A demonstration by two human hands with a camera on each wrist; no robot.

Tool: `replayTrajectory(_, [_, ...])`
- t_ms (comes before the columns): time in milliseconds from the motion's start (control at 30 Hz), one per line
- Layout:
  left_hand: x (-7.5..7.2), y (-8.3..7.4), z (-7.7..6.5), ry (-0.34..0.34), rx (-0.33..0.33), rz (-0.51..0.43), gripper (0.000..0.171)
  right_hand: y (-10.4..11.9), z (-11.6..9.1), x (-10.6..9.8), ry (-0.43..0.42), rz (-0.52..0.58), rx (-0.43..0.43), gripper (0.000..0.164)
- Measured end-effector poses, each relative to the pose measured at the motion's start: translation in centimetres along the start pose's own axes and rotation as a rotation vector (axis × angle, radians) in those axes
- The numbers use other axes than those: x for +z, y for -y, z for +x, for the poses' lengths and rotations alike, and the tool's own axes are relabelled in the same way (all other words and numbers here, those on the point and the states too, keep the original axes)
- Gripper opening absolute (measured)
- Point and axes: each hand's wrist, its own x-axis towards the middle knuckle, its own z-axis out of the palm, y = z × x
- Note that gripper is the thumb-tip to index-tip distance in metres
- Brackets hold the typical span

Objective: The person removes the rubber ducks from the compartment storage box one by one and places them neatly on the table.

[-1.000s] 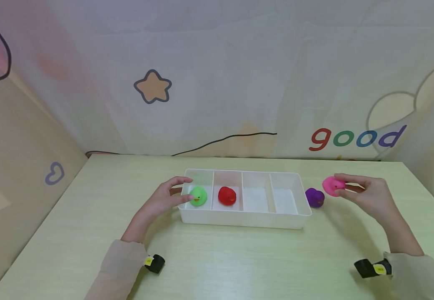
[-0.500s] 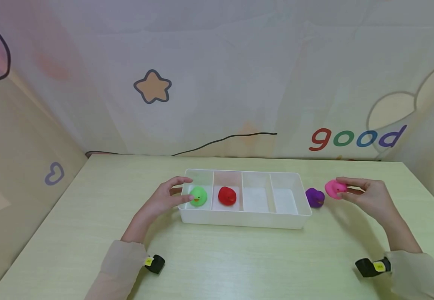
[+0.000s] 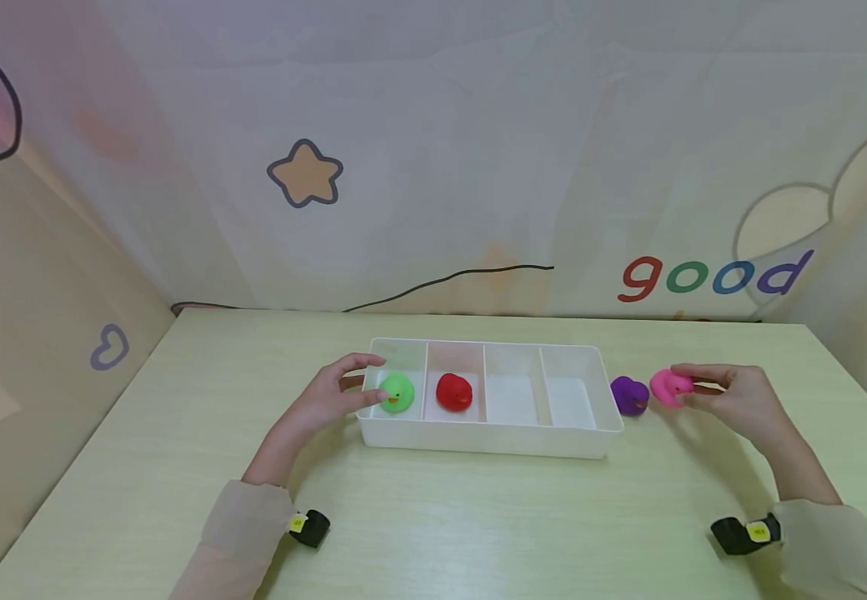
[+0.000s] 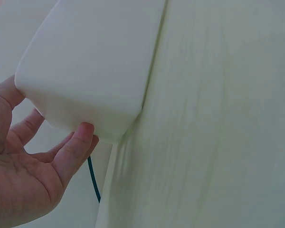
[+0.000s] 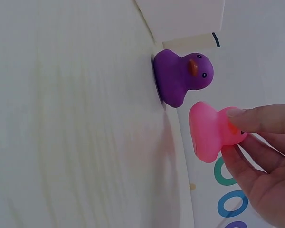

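Pinched by its head in my right hand is a pink rubber duck, held above the table just right of a purple rubber duck. The purple one sits upright beside the right end of a white divided box. My left hand grips the box's left end, thumb at the rim and fingertips against the end wall in the left wrist view. Inside the box, a green rubber duck lies in the leftmost compartment and a red rubber duck in the one to its right.
The box stands on a pale wooden table near its back edge. Behind rises a printed cloth backdrop with a star and the word "good". Black wrist cameras sit at both sleeves.
My right hand has lowered the pink duck slightly and moved it a little right, close beside the purple duck. The left hand and the box have stayed put.
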Motion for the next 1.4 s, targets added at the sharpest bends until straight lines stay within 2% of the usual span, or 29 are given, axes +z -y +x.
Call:
replayTrajectory(233, [0.01, -0.08, -0.05, -0.002, 0.004, -0.002, 0.051, 0.21, -0.22, -0.12, 0.033, -0.066, 0.021, 0.042])
replayTrajectory(700, [0.09, -0.02, -0.02, 0.004, 0.001, -0.019, 0.05, 0.14, -0.02, 0.3, 0.084, -0.093, 0.024, 0.041])
replayTrajectory(1400, [-0.01, -0.01, -0.03, 0.005, 0.007, -0.006, 0.05, -0.31, -0.14, 0.39, 0.094, -0.111, 0.006, 0.041])
